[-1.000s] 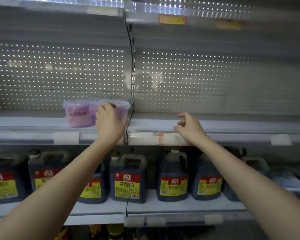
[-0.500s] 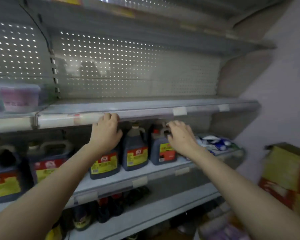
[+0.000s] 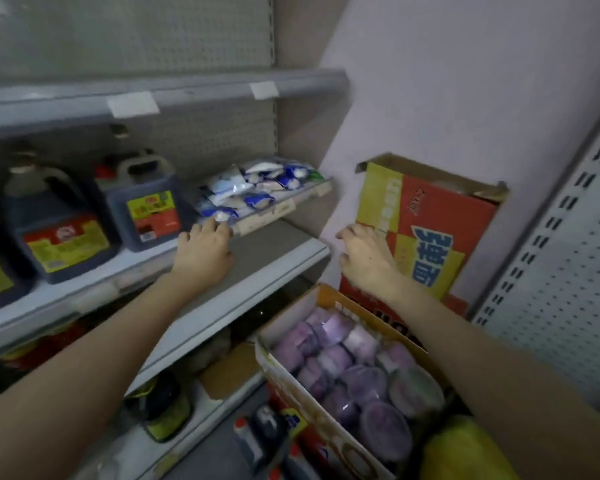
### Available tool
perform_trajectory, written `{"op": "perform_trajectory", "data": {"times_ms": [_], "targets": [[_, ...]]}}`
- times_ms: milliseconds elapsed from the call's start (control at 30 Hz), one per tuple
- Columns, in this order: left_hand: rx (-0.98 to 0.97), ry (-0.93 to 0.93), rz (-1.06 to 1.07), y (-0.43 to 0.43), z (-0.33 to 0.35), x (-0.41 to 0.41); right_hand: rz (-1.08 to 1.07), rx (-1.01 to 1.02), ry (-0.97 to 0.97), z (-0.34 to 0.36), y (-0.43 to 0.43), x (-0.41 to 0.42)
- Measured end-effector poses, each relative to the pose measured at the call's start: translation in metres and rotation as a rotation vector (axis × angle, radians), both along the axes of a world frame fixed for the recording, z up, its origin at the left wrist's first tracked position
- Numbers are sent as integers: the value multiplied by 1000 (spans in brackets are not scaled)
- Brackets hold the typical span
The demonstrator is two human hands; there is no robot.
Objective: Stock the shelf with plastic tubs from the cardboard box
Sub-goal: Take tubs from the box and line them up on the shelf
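Note:
An open cardboard box (image 3: 293, 386) sits low at the right, packed with several purple plastic tubs (image 3: 354, 372) with clear lids. My left hand (image 3: 203, 252) hovers palm down with loose fingers in front of the middle shelf (image 3: 267, 268), holding nothing. My right hand (image 3: 364, 258) is also empty, fingers relaxed, in the air above the far end of the box. The upper grey shelf (image 3: 201, 95) runs across the top left; no tubs show on the visible stretch.
Dark oil jugs (image 3: 142, 202) with yellow and red labels stand on the middle shelf at left, beside a tray of blue-white packets (image 3: 253, 188). A red and yellow carton (image 3: 420, 230) leans on the wall behind the box. A perforated panel (image 3: 561, 271) stands at right.
The view has swung right and down from the upper shelf to the box of tubs. Both empty hands came down from that shelf; the left had let go of a tub there.

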State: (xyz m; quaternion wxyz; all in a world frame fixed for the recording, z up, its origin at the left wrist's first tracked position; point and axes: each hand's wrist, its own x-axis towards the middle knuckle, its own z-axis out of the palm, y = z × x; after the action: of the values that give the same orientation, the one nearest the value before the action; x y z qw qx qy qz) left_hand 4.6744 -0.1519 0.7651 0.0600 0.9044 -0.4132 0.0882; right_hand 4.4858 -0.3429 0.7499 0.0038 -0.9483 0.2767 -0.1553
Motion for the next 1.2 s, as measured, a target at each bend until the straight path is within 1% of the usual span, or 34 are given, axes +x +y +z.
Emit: {"op": "perform_trajectory", "data": {"times_ms": [200, 367, 467, 567, 667, 800, 933, 1000, 1100, 1133, 1200], "targets": [[139, 90, -139, -74, -71, -29, -177, 136, 38, -78, -46, -55], [258, 146, -254, -124, -141, -35, -342, 322, 127, -143, -68, -91], [349, 150, -342, -147, -182, -43, -477, 444, 120, -187, -75, -115], [396, 203, -416, -165, -221, -57, -624, 575, 100, -223, -73, -137], [399, 280, -492, -179, -254, -72, -772, 668, 35, -254, -61, -154], [443, 243, -600, -196, -289, -87, -966, 752, -114, -290, -40, -169], [492, 248, -662, -210, -316, -101, -1076, 844, -168, -320, -26, -168], [471, 290, -695, -218, -326, -108, -1134, 867, -269, -330, -23, -164], [425, 368, -767, -236, -341, -119, -1251, 928, -508, -339, -21, -158], [413, 397, -779, -243, -345, -123, -1277, 953, -557, -343, -20, -156], [398, 450, -790, -255, -354, -131, -1288, 997, -594, -353, -18, -152]]}}
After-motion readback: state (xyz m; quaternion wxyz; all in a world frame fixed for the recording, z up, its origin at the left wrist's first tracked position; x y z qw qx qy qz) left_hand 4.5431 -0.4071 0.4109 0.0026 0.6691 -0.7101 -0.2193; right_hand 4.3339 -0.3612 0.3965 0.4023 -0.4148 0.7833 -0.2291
